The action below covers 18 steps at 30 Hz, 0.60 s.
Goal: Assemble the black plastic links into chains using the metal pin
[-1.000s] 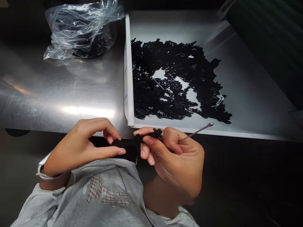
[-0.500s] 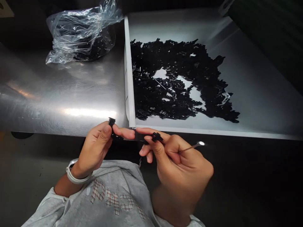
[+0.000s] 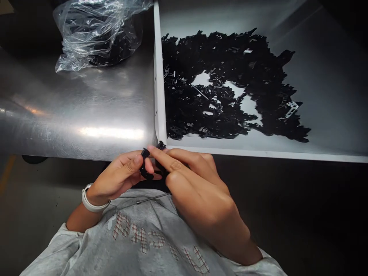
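My left hand (image 3: 119, 174) is closed, pinching a small black plastic part (image 3: 145, 165) between thumb and fingers. My right hand (image 3: 198, 184) is turned back-side up, its index finger reaching to the top of that part. A second small black plastic part (image 3: 161, 145) shows just beyond the right index finger; the grip on it is mostly hidden. From beneath the right hand a thin metal rod (image 3: 153, 198) sticks out to the left, over the grey shirt. Its other end is hidden in the hand.
A white tray (image 3: 258, 153) to the right holds a spread heap of black plastic parts (image 3: 230, 73). On the metal tabletop (image 3: 86, 103) to the left lies a clear plastic bag (image 3: 94, 38) with dark contents. The tray's upright wall (image 3: 159, 76) stands between them.
My right hand has turned over and moved left against my left hand. The rod's visible end now points left instead of right. The view has shifted slightly.
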Each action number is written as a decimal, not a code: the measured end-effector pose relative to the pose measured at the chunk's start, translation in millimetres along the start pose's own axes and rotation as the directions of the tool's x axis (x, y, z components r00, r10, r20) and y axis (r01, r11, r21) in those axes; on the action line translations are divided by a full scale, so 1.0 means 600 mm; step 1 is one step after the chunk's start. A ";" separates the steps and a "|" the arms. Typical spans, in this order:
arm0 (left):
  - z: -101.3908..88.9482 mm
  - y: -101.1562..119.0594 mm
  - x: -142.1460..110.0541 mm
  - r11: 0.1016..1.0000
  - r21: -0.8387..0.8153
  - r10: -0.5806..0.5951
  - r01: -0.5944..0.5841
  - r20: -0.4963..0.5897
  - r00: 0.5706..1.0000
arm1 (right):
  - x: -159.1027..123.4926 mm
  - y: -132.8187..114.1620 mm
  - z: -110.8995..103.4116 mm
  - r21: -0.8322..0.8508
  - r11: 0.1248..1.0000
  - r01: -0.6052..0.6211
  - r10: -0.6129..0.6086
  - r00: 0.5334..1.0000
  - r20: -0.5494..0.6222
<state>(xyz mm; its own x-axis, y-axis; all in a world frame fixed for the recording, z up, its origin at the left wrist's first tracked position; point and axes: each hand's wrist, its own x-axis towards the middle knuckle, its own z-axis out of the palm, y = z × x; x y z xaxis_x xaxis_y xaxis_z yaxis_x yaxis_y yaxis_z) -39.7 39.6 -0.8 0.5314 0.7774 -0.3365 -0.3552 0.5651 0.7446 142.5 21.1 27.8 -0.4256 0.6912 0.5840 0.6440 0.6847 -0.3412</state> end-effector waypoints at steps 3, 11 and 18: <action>0.005 -0.006 0.006 1.000 0.010 -0.007 0.007 -0.024 1.000 | -0.012 0.006 0.015 0.098 0.995 -0.009 0.013 0.999 -0.038; -0.001 -0.008 0.009 0.996 0.076 0.033 -0.041 0.104 0.994 | -0.030 0.015 0.016 0.610 0.686 -0.396 0.507 0.862 -0.010; -0.020 -0.004 0.005 0.983 0.184 -0.045 -0.012 0.301 0.952 | -0.007 0.023 0.009 0.795 0.371 -0.481 0.585 0.786 0.203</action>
<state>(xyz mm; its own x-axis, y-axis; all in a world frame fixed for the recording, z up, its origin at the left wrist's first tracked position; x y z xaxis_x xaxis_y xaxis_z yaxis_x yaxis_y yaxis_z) -46.6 44.1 -10.4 0.7537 0.6321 -0.1801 -0.2141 0.4953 0.8419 149.6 28.9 16.4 -0.0867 0.9901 0.1101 -0.0620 0.1049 -0.9925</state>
